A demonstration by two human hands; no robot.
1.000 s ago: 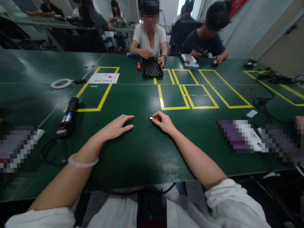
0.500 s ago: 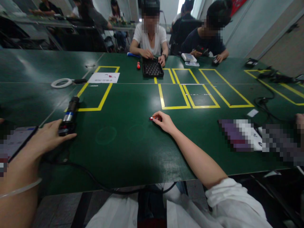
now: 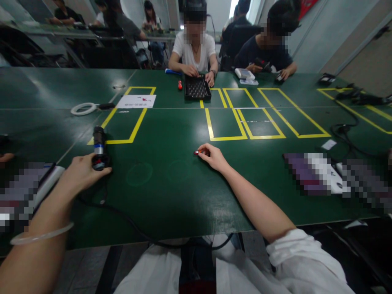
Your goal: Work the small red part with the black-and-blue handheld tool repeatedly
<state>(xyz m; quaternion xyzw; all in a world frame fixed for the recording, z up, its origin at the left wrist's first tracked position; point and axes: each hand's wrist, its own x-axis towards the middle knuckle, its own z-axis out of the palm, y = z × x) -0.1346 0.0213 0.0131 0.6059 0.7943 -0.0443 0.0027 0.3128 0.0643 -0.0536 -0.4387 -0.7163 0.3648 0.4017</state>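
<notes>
Left hand [image 3: 80, 170]: fingers wrapped around the near end of the tool [image 3: 99, 148] | Right hand [image 3: 214, 157]: well right of the tool, fingers pinching a small red part [image 3: 196, 153] | Cable [image 3: 130, 219]: on the tabletop [image 3: 171, 200], nearside of the tool | Good practice: grip the tool's body firmly, leave the cable slack, hold the part steady.

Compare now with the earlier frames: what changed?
The left hand moved left and took hold of the black-and-silver tool, whose near end has swung right. The right hand stayed put, pinching the small red piece.
</notes>
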